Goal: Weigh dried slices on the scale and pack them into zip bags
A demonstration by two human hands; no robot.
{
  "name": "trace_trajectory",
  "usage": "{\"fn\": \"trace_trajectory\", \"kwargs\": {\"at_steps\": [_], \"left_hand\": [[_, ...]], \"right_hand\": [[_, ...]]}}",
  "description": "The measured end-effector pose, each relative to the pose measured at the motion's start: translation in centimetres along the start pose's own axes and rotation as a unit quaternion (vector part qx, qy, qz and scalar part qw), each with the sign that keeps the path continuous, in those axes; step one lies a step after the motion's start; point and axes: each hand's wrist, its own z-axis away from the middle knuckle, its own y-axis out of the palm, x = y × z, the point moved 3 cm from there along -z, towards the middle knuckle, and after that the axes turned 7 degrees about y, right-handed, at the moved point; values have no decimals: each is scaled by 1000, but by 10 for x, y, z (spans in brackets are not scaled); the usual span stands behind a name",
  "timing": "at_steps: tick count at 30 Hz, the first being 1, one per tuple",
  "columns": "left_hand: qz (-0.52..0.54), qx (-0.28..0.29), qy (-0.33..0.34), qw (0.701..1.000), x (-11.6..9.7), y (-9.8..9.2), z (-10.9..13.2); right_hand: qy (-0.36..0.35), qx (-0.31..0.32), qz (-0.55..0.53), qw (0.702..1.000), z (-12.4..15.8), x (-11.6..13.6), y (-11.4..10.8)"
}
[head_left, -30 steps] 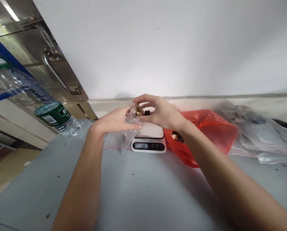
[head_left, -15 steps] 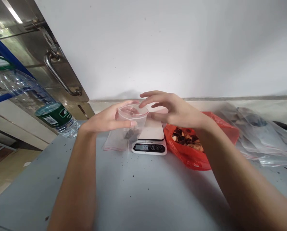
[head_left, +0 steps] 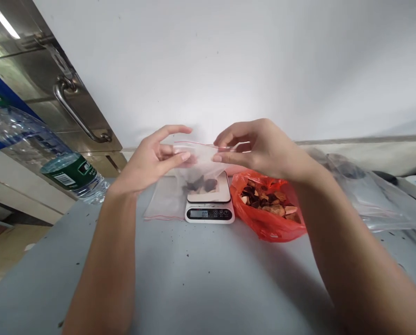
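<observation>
Both hands hold a small clear zip bag (head_left: 200,164) by its top edge, in the air just above a white digital scale (head_left: 209,208). My left hand (head_left: 151,159) pinches the left end of the top with thumb and fingers. At the right end, my right hand (head_left: 260,146) pinches the same edge. Dark dried pieces (head_left: 200,184) lie in the bottom of the bag. The scale's display reads zero.
An open red plastic bag (head_left: 268,223) of brown dried pieces lies right of the scale. A flat clear bag (head_left: 161,204) lies left of it. A water bottle (head_left: 54,160) stands at the left, below a steel door handle (head_left: 75,115). Crumpled clear bags (head_left: 375,195) lie at the right.
One second ago my right hand held dried pieces at the bag's open mouth. They dropped in, and both hands now pinch the top edge flat; the bag has risen a little.
</observation>
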Motion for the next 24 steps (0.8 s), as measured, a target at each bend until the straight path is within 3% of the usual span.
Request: {"fn": "trace_trajectory", "kwargs": {"at_steps": [4,8,11,16,24], "left_hand": [[23,3,25,999,2,2,-1],[2,-43,59,997,2,3,-5],[-22,-61,85,994,-2,2,-5],[-47,-57,95,993,-9,2,-3],[-48,-62,133,988,-11,11,-5]], "right_hand": [[7,31,15,999,7,-3,-8],[10,-11,-3,1000,10,-4,-12],[41,-2,15,999,10,-7,-14],[31,37,26,999,14,-7,-16],[19,49,3,999,14,-6,-10]]}}
